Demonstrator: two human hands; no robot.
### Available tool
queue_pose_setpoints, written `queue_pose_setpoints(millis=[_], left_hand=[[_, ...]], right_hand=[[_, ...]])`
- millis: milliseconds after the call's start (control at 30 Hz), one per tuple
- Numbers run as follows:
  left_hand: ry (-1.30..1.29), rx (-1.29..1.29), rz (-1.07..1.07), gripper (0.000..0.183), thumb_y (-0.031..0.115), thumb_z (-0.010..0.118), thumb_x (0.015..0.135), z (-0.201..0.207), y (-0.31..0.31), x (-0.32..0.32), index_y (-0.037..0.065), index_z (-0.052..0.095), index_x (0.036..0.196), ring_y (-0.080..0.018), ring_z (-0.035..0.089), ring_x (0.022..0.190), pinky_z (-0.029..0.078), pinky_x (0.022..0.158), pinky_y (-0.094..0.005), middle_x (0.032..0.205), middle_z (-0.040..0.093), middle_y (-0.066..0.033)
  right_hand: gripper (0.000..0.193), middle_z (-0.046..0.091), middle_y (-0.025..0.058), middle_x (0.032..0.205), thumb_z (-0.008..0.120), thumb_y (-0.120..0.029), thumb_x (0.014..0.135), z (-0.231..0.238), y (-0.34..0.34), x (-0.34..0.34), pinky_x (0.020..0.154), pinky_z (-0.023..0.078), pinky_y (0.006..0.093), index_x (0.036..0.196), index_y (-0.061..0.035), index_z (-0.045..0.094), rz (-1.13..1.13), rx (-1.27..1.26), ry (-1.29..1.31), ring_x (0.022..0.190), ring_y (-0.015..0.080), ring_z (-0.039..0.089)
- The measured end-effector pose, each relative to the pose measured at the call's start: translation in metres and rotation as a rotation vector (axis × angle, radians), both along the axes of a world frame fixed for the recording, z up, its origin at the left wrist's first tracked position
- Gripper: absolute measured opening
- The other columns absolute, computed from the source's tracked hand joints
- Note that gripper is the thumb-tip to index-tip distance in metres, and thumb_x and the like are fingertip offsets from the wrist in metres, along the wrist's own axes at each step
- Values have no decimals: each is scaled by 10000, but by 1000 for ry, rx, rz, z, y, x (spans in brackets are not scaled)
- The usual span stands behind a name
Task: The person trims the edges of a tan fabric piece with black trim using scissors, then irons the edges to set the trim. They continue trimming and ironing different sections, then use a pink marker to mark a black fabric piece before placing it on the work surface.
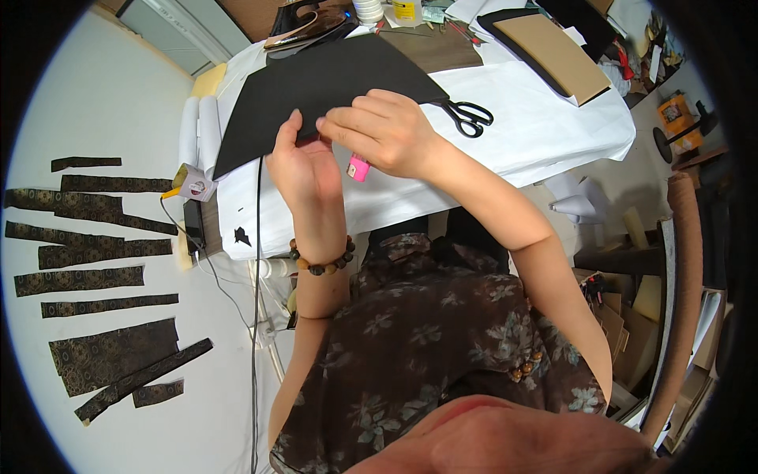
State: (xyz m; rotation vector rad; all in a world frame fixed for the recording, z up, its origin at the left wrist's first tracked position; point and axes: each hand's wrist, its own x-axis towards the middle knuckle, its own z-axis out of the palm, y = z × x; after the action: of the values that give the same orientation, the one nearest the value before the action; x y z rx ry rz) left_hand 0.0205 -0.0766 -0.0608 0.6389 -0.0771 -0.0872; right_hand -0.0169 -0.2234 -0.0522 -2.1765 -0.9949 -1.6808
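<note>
A large black sheet of fabric (332, 79) lies on the white-covered table (545, 118). My left hand (304, 170) grips the sheet's near edge, thumb on top; a beaded bracelet is on that wrist. My right hand (383, 130) pinches the same edge right beside it, fingers closed over the fabric. A small pink object (358, 167) shows just under my right hand; whether a hand holds it I cannot tell. Black scissors (467, 116) lie on the table to the right of my hands.
Several dark patterned fabric strips (95, 261) lie on the white floor at left. A brown board (553, 55) on a black sheet, a clothes iron (304, 24) and small containers sit at the table's far side. A black cable (257, 316) hangs down. Cardboard and rolls (679, 316) crowd the right.
</note>
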Motion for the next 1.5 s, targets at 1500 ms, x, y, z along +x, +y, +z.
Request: queue_pose_setpoints(millis=[1500], left_hand=[[17, -50, -1, 275, -70, 507, 850, 46, 41, -10, -124, 498, 1120, -335, 564, 1123, 477, 991, -484, 1194, 560, -223]], right_hand=[[486, 331, -80, 603, 592, -443, 924, 17, -42, -31, 503, 226, 211, 1167, -22, 582, 1107, 993, 1216, 551, 44, 280]])
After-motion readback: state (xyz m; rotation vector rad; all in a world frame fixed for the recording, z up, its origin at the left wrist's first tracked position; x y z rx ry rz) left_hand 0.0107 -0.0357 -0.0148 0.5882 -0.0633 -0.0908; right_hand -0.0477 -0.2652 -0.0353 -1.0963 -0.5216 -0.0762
